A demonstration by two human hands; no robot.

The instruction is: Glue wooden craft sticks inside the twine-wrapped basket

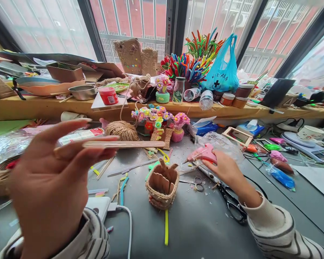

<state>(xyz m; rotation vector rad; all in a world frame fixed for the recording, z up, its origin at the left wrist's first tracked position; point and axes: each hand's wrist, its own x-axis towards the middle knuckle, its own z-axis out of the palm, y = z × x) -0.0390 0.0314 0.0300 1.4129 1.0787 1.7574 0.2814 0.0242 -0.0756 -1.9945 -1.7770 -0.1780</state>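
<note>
Close to the camera, my left hand (56, 172) pinches one end of a flat wooden craft stick (129, 144), which points to the right, nearly level. My right hand (229, 171) is wrapped round a pink hot glue gun (205, 154), whose nozzle points left over the table. Between the hands stands a small basket (162, 192) bound with twine, with wooden sticks lining its inside and two brown stubs rising at its back rim. A yellow pipe cleaner (166, 228) lies in front of it.
Small scissors (196, 183) and large black-handled scissors (233, 205) lie near my right hand. A twine ball (122, 131) and crocheted flowers (180, 120) stand behind the basket. A white power bank (98, 207) with a cable is at left. A crowded shelf (110, 108) runs along the window.
</note>
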